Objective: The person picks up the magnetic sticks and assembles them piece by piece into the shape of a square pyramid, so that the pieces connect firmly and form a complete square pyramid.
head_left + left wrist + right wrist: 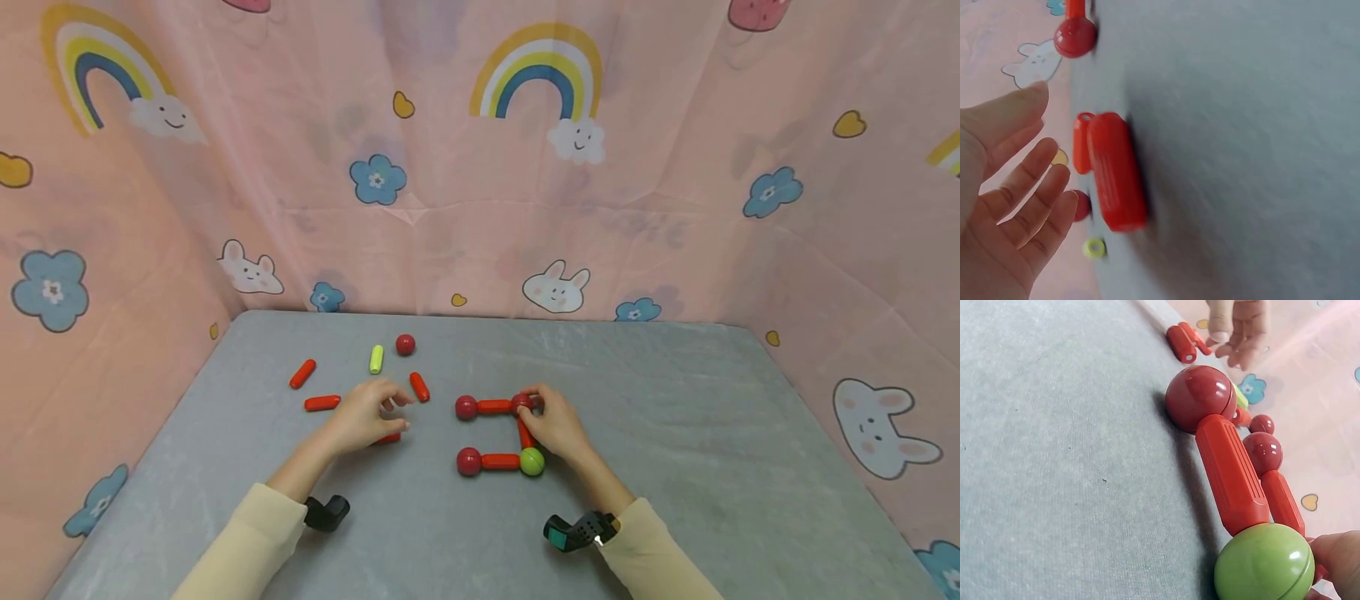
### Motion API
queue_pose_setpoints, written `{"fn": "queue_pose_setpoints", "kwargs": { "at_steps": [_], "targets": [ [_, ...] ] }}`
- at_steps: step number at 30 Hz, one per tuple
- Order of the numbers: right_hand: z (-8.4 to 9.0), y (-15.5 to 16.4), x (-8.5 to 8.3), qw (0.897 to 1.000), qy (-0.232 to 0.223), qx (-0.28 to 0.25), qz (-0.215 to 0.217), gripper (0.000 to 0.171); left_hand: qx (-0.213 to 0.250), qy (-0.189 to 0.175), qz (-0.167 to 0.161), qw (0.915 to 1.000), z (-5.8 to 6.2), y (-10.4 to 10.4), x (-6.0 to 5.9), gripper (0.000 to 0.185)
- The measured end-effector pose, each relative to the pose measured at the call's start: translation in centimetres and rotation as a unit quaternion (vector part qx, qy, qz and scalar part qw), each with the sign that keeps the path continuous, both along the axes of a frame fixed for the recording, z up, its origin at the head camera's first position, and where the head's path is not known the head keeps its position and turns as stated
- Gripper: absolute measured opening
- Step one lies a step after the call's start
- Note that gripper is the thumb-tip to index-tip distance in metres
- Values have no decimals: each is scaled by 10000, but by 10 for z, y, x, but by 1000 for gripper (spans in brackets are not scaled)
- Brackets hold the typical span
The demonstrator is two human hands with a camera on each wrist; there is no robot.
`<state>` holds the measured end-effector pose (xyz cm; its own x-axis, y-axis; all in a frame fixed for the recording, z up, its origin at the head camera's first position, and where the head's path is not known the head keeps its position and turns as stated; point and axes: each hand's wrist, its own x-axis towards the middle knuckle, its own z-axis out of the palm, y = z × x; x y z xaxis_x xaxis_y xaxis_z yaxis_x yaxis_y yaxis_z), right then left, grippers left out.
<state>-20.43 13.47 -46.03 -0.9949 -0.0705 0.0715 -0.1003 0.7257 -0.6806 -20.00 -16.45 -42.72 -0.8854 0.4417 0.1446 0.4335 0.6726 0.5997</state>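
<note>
Left to right, as I read the scene from my station. At far left on the grey table (675, 433) lie loose parts: two red rods (303, 373) and (322, 403), a yellow-green rod (377, 359), a red ball (406, 344) and a third red rod (420, 387).

The left hand (365, 419) hovers over a further red rod (1116, 178) lying flat beneath it. The left wrist view shows the fingers (1029, 200) spread and relaxed, holding nothing.

Right of centre sits the partly built frame (498, 433): a top rod between two red balls, a vertical rod down the right side to a green ball (532, 461), and a bottom rod running left to another red ball (468, 461).

The right hand (551, 423) rests on the frame's right side, fingertips curled round the upper right ball (522, 404).

I judge three sides of a square joined and the left side open; the loose rods remain unused.
</note>
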Motion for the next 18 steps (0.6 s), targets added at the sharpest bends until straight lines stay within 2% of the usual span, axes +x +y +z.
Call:
{"fn": "queue_pose_setpoints", "kwargs": {
  "at_steps": [8,18],
  "targets": [
    [-1,0,0,10000,69,55,-16,26,-214,-295,190,9992,-9,-15,4,29],
    [-1,0,0,10000,88,-37,-2,25,-269,-519,22,9983,-21,-23,7,28]
  ]
}}
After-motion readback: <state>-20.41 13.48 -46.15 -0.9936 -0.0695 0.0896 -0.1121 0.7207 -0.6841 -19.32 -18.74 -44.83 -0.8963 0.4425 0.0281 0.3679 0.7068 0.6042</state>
